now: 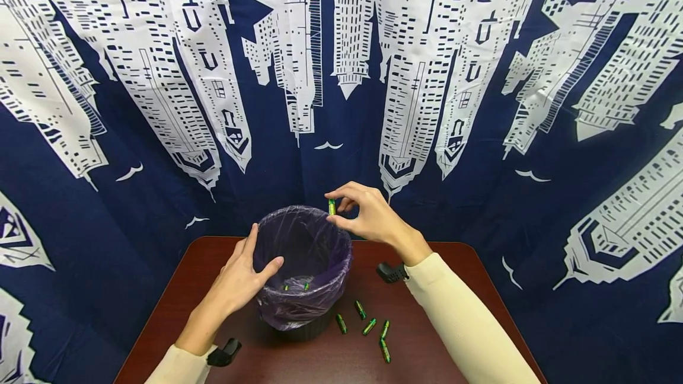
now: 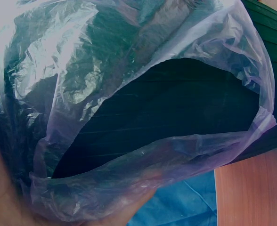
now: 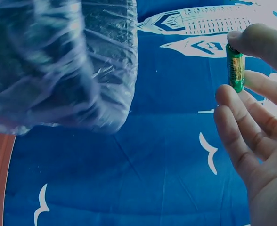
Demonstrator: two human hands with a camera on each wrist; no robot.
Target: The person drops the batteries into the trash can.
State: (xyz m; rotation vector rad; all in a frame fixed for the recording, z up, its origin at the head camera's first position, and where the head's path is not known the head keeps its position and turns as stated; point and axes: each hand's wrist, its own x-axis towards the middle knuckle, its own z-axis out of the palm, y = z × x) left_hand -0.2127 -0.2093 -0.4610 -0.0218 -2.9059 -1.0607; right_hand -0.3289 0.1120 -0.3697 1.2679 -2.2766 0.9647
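Note:
My right hand (image 1: 368, 212) pinches a green-and-gold battery (image 1: 332, 207) upright between thumb and fingers, over the right rim of the trash bin. In the right wrist view the same battery (image 3: 235, 68) shows between the fingertips. The dark bin (image 1: 306, 332) is lined with a thin purple plastic bag (image 1: 336, 289) folded over its rim. Against the bin's left rim rests my left hand (image 1: 235, 274), its thumb and index finger spread and fairly straight. Two batteries (image 1: 306, 286) are visible at the bottom of the bag. The liner (image 2: 185, 155) partly covers the left hand in the left wrist view.
Several more green-and-gold batteries (image 1: 369, 327) lie on the reddish-brown table (image 1: 427, 336), right of the bin. Behind the table hangs a dark blue curtain (image 1: 320, 176) printed with white buildings and birds. Each wrist wears a small black device (image 1: 391, 272).

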